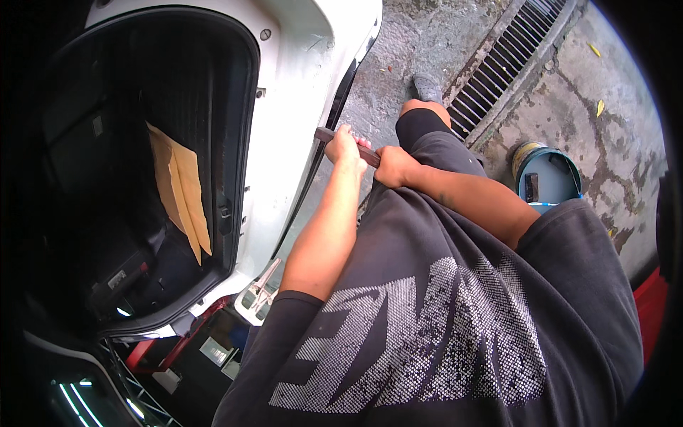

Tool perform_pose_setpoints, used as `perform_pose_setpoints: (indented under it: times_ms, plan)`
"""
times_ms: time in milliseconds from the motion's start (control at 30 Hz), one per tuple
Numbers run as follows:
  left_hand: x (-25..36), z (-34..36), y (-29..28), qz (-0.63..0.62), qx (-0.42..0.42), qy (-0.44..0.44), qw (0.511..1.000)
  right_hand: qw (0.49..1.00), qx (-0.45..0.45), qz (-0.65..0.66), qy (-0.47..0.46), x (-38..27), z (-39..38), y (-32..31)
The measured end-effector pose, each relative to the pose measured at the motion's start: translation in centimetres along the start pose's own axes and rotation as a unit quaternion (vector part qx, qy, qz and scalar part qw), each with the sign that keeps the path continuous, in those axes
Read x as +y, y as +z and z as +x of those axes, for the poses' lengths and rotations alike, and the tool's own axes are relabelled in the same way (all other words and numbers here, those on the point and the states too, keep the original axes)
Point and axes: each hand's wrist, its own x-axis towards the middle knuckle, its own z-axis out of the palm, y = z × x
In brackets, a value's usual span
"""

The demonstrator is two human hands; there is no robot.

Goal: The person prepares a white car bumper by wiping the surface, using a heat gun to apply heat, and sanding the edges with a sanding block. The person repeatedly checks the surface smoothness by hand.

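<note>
In the head view a narrow reddish-brown bar [368, 154] lies slantwise across the middle, its far-left end close to the edge of the white car body [299, 121]. My left hand [344, 147] is closed round the bar near that end. Beside it, my right hand [396, 167] grips the other end, its fingers wrapped over it. Whether the bar's underside touches the car is hidden by my hands.
On the left is the car's dark open trunk [107, 192], with brown paper [178, 185] inside. To the right stand a bucket [580, 186] of greyish water and a dark block [531, 187] at it. A metal drain grate [505, 64] crosses the concrete floor near my shoe [427, 88].
</note>
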Motion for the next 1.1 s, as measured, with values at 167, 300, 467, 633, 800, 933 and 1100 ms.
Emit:
perform_pose_setpoints:
  times_ms: [167,300,467,633,800,933,1100]
  plan:
    - [2.8,-3.1,-8.8,0.375,-0.130,0.113,0.911,0.999,0.048,-0.001,-0.018,2.2,-0.5,-1.1]
    - [3.9,-1.2,-17.3,0.529,0.070,0.502,0.680,0.976,0.136,0.131,0.105,6.7,-2.2,-0.1]
    - [7.0,-2.2,-13.7,0.579,0.099,0.606,0.536,0.936,0.097,0.290,0.173,8.7,-5.8,-1.2]
    - [7.1,0.9,-11.9,0.610,0.053,0.581,0.536,0.950,0.097,0.256,0.147,9.7,-8.1,-0.5]
    - [7.4,1.0,-11.4,0.623,0.033,0.555,0.550,0.944,0.115,0.263,0.164,9.9,-9.3,-1.7]
    - [7.4,1.9,-12.2,0.632,0.039,0.542,0.553,0.949,0.122,0.252,0.147,8.7,-9.5,-2.6]
    - [9.1,0.1,-9.8,0.739,0.042,0.481,0.470,0.971,0.131,0.166,0.116,8.0,-8.0,-1.5]
